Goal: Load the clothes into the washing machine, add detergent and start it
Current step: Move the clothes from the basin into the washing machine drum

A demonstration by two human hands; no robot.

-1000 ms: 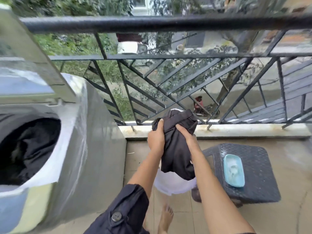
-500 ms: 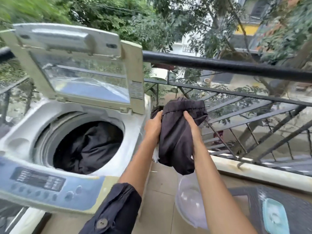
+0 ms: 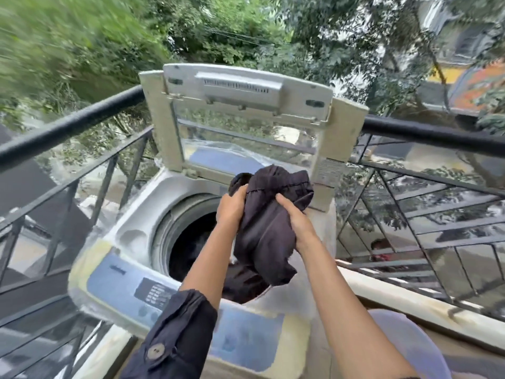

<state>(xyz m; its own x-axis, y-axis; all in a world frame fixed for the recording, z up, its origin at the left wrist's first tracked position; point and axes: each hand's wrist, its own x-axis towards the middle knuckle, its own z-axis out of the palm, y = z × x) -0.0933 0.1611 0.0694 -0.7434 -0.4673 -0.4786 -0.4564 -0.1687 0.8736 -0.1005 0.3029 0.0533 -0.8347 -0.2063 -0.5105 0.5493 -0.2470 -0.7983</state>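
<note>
A white top-loading washing machine [image 3: 136, 236] stands in front of me on a balcony with its lid [image 3: 246, 105] raised upright. Dark clothes [image 3: 240, 283] lie inside its round drum. I hold a bunched dark garment [image 3: 270, 231] with both hands, right above the drum's opening. My left hand [image 3: 231, 207] grips its left side and my right hand [image 3: 297, 222] grips its right side. A blue control panel [image 3: 153, 291] runs along the machine's front edge, partly hidden by my left arm and dark sleeve.
A black metal railing [image 3: 426, 132] runs behind and on both sides of the machine, with trees and buildings beyond. A pale round plastic basin [image 3: 410, 343] shows at the lower right beside a low concrete ledge [image 3: 396, 302].
My view has swung left and the garment has travelled with both hands from beside the machine to over its open drum. The stool and soap dish have left the view.
</note>
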